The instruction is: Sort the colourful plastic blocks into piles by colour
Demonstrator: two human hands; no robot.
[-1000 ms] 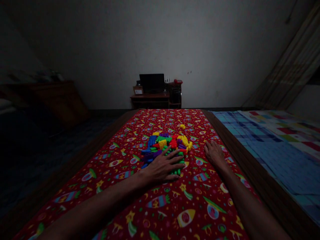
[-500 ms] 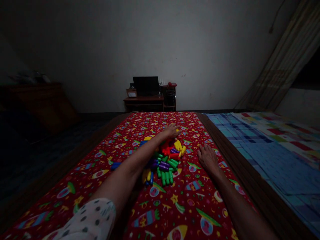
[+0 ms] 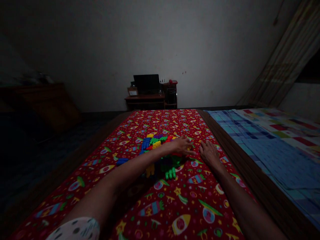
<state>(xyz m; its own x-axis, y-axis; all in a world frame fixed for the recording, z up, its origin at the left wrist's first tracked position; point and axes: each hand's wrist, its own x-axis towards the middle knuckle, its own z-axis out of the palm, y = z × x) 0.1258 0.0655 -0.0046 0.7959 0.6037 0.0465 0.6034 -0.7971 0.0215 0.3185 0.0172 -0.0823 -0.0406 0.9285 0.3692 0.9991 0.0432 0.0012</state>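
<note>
A pile of coloured plastic toy blocks lies on the red patterned cloth [image 3: 150, 213]. Among them are blue blocks [image 3: 145, 144], a yellow block [image 3: 156, 144] and green blocks [image 3: 170, 173]. My left hand [image 3: 182, 145] reaches across the pile to its right side, fingers spread and bent down over the blocks there; its forearm hides part of the heap. Some yellow shows by its fingertips, and I see nothing clearly gripped. To the right of the pile, my right hand [image 3: 209, 153] rests on the cloth with its fingers stretched out, holding nothing.
A single blue block [image 3: 122, 161] lies left of the pile. Blue checked bedding [image 3: 270, 163] covers the right side. Against the far wall stands a small desk [image 3: 145, 98] with a dark monitor [image 3: 146, 83]. A wooden cabinet [image 3: 47, 103] is at the left.
My left hand has come from the pile's far side nearer and rightward, over its right edge. My right hand stays in about the same place. The view has shifted slightly.
</note>
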